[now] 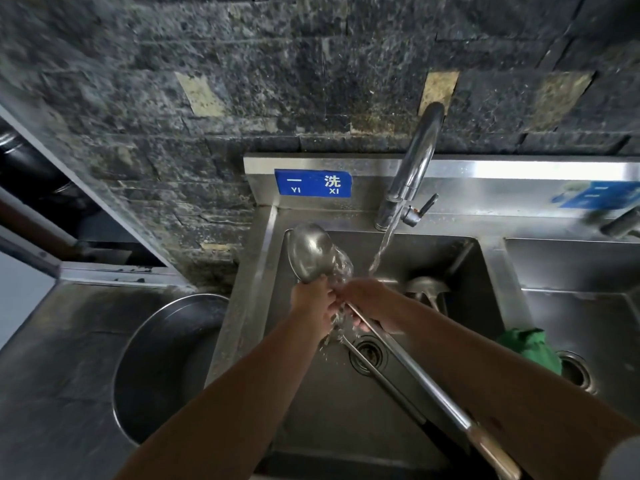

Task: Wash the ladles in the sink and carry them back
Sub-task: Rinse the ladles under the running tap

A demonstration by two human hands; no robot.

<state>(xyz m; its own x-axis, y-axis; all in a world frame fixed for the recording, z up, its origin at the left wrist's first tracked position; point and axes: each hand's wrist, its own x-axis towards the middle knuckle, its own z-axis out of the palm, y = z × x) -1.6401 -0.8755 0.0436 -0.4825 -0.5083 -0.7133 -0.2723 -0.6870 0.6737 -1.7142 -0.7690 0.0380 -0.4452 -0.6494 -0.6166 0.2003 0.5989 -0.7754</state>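
Observation:
A large steel ladle is held over the left sink basin, bowl up and tilted toward the wall, with water spilling from it. Its long metal shaft ends in a wooden handle at the lower right. My right hand grips the shaft just below the bowl. My left hand touches the base of the bowl with wet fingers. A second ladle lies in the basin behind my right hand, and another long handle runs across the drain. The faucet is running.
A big round steel basin sits on the counter to the left. A green cloth lies on the divider beside the right sink. A blue label is on the backsplash, below a dark tiled wall.

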